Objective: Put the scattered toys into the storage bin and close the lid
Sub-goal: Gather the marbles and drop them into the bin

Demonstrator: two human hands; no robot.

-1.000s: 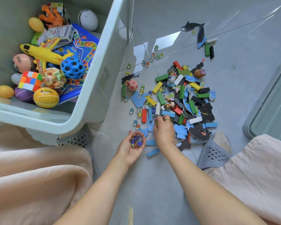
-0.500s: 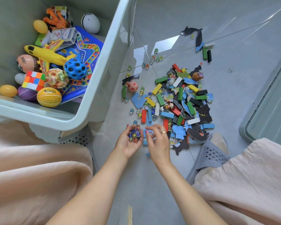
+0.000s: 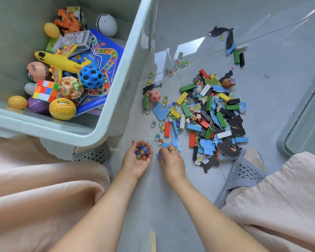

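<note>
The pale green storage bin (image 3: pixel 116 95) stands open at the left, holding a yellow plane, balls, a cube and a board game. On the floor to its right lies a pile of coloured blocks and puzzle pieces (image 3: pixel 209 115), with loose marbles (image 3: pixel 157 136) around it. My left hand (image 3: pixel 135 164) is palm up and cupped round several marbles (image 3: pixel 142 152). Right beside it, my right hand (image 3: pixel 172 163) is palm down, its fingers curled over a blue puzzle piece (image 3: pixel 176 142) on the floor. Its fingertips are hidden, so I cannot see whether they hold anything.
The bin's lid (image 3: pixel 302 128) lies on the floor at the right edge. My knees in pale pink cloth and grey slippers (image 3: pixel 244 171) flank the hands. More marbles (image 3: pixel 180 63), a dolphin cutout (image 3: pixel 219 30) and two blocks (image 3: pixel 239 56) lie farther out.
My right hand came back from the pile to my left palm and now sits just right of it. The left hand rose slightly and keeps the marbles.
</note>
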